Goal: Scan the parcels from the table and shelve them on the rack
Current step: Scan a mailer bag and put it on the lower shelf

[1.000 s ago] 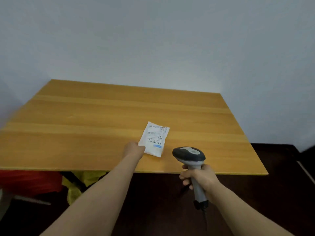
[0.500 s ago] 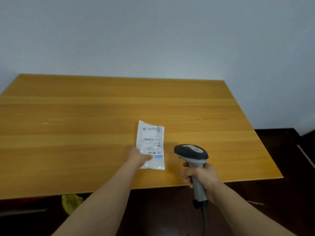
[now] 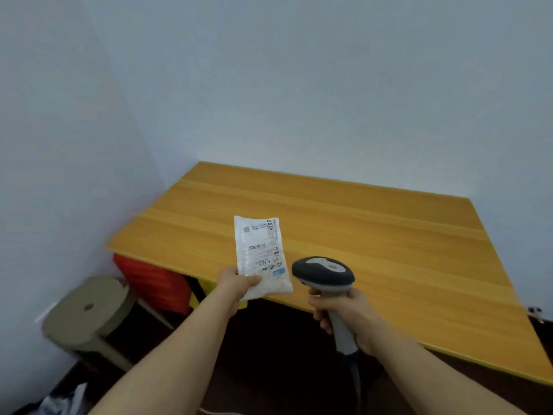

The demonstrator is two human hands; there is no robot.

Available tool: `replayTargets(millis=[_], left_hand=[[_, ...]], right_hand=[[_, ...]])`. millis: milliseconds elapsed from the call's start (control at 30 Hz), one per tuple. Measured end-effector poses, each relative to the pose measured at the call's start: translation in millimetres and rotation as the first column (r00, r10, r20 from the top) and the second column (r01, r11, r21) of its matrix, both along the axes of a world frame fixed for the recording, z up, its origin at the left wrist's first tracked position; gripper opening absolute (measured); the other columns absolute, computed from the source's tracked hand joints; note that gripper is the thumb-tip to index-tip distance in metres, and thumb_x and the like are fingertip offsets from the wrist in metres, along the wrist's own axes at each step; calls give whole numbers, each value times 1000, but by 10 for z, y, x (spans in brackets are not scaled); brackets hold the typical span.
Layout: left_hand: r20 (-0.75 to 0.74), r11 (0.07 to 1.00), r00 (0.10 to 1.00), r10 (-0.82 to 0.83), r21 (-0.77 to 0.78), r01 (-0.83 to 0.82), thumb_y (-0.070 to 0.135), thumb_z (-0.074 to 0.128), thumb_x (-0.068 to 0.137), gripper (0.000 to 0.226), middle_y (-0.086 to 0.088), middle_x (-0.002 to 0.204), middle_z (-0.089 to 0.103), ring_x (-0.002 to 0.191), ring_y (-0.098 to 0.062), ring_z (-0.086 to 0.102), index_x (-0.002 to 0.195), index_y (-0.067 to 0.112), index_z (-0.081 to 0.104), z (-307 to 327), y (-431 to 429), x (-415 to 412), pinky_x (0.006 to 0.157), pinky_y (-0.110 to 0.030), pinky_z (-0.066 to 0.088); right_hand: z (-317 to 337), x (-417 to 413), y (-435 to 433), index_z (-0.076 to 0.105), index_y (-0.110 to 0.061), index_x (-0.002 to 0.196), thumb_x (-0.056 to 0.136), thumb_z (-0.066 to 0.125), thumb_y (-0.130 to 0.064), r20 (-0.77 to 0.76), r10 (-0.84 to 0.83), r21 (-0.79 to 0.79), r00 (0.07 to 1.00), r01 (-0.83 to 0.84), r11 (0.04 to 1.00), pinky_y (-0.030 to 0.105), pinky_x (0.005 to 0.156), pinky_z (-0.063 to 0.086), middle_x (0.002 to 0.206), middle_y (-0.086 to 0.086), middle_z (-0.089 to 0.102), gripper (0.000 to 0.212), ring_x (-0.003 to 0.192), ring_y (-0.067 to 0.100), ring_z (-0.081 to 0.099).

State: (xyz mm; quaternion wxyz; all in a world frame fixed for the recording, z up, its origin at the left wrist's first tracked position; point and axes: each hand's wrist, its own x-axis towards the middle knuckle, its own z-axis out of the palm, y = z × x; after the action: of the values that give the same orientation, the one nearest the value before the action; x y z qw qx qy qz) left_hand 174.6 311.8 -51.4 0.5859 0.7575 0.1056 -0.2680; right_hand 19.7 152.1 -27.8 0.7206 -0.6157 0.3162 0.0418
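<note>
Over the near left edge of the orange-brown wooden table (image 3: 374,235), your left hand (image 3: 236,281) pinches the lower left corner of a flat white plastic mailer parcel (image 3: 261,253). Your thumb lies on the label face; the fingers are hidden behind it. The parcel's long axis runs away from you, and the printed label with its barcodes faces you. Its lower end overlaps the table edge. You cannot tell whether the far end touches the wood.

Just right of the parcel, and apart from it, is a handheld barcode scanner (image 3: 324,272) with a dark grey head and a light grey handle. Your right hand (image 3: 344,313) is wrapped round the handle, fingers curled at the front, with the head over the tabletop. A dark cable (image 3: 356,381) drops from the handle's base.

Left of the table, on the dark floor, is a round beige plastic stool (image 3: 86,310) with a hole in its seat. Under the table's left end is a blurred red ribbed object (image 3: 149,280). Pale blue-grey walls (image 3: 299,85) stand behind.
</note>
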Motion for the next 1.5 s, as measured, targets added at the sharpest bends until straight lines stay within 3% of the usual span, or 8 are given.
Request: replayTargets(millis=[167,367,667,800,1233,1500], left_hand=[[130,982,973,190,-26,-189,-9,71,78,24,-15,102,67,82,-28,66,97,4,64,390,691,-428,69,-35,54],[168,931,916,365,-49,-362,-9,70,79,22,-15,107,68,84,-28,66,92,7,63,638,1406,-729,69,-36,54],[188,860,841,508,-60,-506,-9,71,78,35,-20,114,66,92,-32,65,111,-3,63,727,2087,-947,76,-37,53],[198,849,826,528,-88,-522,-12,68,78,38,-22,119,64,103,-38,63,115,-5,61,713,2290,-959,83,-41,52],[179,828,809,560,-125,-546,-14,67,79,40,-22,119,63,104,-39,63,117,-4,60,698,2586,-899,92,-49,51],[176,839,821,543,-78,-538,-12,68,79,37,-20,117,65,99,-34,65,114,-5,61,628,2643,-868,76,-36,51]], right_hand=[[348,-193,483,66,-8,80,78,73,-4,32,205,-51,978,-203,978,24,43,41,53,7,60,8,41,16,50],[578,-274,991,64,-8,69,78,72,-5,89,345,-96,934,-336,937,23,43,41,53,8,59,12,41,15,51],[706,-331,1568,61,-11,51,74,76,-2,93,483,-112,871,-473,874,20,40,41,47,6,57,28,35,13,48],[749,-364,1731,60,-7,53,74,76,-1,86,503,-108,860,-494,863,19,39,40,46,7,57,27,34,12,47],[820,-283,1949,59,-3,61,76,73,3,97,519,-129,849,-506,853,19,38,40,46,7,56,21,34,12,46],[833,-201,1971,60,-7,58,75,73,0,129,508,-140,852,-492,859,22,41,41,49,8,56,23,38,14,48]])
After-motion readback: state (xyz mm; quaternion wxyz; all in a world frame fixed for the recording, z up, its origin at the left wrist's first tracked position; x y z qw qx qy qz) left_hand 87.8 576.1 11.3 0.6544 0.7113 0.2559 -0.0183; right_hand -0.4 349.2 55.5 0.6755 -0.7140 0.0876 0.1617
